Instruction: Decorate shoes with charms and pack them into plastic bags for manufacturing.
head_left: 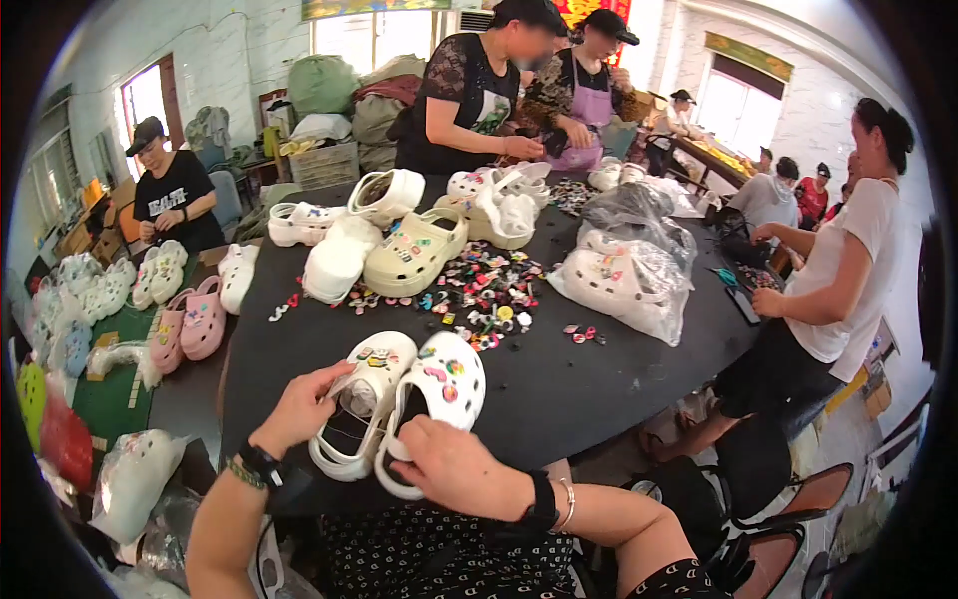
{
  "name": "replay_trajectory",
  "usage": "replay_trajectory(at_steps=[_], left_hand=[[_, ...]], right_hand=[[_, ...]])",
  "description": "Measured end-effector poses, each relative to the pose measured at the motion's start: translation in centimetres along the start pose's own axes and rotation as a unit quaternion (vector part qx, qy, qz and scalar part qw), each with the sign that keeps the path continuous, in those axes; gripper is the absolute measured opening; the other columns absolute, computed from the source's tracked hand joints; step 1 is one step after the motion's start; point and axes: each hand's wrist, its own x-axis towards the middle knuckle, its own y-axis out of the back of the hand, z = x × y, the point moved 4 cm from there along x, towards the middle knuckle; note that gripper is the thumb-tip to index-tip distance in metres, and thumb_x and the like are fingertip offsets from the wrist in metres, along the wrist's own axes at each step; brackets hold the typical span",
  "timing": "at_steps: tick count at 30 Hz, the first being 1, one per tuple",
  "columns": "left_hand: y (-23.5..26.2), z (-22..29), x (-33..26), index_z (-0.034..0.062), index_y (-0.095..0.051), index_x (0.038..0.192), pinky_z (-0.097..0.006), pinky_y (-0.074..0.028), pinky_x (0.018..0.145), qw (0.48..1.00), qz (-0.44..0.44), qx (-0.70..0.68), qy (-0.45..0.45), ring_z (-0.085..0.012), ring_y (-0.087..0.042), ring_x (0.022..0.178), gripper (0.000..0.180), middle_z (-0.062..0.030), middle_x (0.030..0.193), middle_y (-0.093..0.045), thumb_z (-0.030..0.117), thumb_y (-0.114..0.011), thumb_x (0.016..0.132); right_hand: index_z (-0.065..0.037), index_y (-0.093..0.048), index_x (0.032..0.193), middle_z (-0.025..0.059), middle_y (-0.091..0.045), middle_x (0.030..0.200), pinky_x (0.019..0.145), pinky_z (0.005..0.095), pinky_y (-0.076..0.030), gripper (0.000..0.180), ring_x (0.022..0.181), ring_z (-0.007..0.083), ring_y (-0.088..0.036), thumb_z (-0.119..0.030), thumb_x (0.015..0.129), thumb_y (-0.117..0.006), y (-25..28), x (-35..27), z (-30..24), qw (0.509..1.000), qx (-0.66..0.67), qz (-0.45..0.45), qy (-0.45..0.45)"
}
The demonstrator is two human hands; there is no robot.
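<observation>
Both hands are gripping a charm-fitted white clog each, left hand [299, 409] and right hand [454, 461], while loose charms [479, 295] are lying farther up the black table [589, 389].

Loose charm pile [477, 290] mid-table; bagged clogs [624, 282] right; pink clogs [190, 321] left.

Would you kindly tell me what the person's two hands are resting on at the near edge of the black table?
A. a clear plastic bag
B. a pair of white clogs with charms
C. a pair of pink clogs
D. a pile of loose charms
B: the left hand and right hand each grip one of the white clogs with charms on the black table.
</observation>
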Motion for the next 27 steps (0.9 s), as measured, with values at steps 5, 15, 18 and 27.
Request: replay_trajectory(at_steps=[5, 15, 18, 27], left_hand=[[4.0, 2.3, 1.2, 0.0067, -0.066, 0.121, -0.038, -0.052, 0.092, 0.952, -0.056, 0.262, -0.146, -0.0340, -0.065, 0.107, 0.048, -0.0178, 0.118, -0.066, -0.010, -0.047, 0.079], [1.4, 8.4, -1.9, -0.0012, -0.064, 0.104, -0.034, -0.052, 0.080, 0.943, 0.149, 0.281, -0.101, -0.0259, -0.066, 0.082, 0.017, -0.0128, 0.092, -0.067, 0.004, -0.059, 0.088], [-0.7, 6.9, -5.6, -0.0029, -0.060, 0.104, -0.025, -0.050, 0.077, 0.988, 0.086, -0.076, 0.100, -0.0090, -0.061, 0.083, 0.021, -0.0050, 0.090, -0.066, 0.017, -0.060, 0.097], [-4.5, 3.4, -7.4, -0.0066, -0.056, 0.120, -0.031, -0.051, 0.091, 0.910, -0.007, -0.287, 0.300, -0.0146, -0.063, 0.103, 0.040, -0.0108, 0.115, -0.063, 0.030, -0.053, 0.102]], right_hand=[[0.004, -0.043, 0.114, 0.0211, -0.049, 0.110, 0.089, 0.0453, -0.045, 0.043, 0.105, 0.0400, -0.052, -0.010, 0.084, -0.070, -5.9, 1.6, -3.5, 0.974, 0.194, -0.074, 0.093], [0.002, -0.041, 0.133, 0.0249, -0.039, 0.141, 0.103, 0.0409, -0.046, 0.054, 0.124, 0.0396, -0.049, -0.004, 0.085, -0.065, -6.5, 1.2, -3.6, 0.958, 0.243, -0.037, 0.151], [-0.002, -0.054, 0.120, 0.0187, -0.053, 0.130, 0.093, 0.0393, -0.052, 0.035, 0.112, 0.0352, -0.059, -0.005, 0.086, -0.066, -4.9, -0.4, -1.6, 0.962, 0.191, -0.110, 0.161], [-0.006, -0.057, 0.107, 0.0123, -0.054, 0.117, 0.090, 0.0391, -0.048, 0.047, 0.108, 0.0322, -0.052, -0.014, 0.070, -0.085, 0.2, 0.8, 5.4, 0.995, 0.038, 0.071, 0.052]])
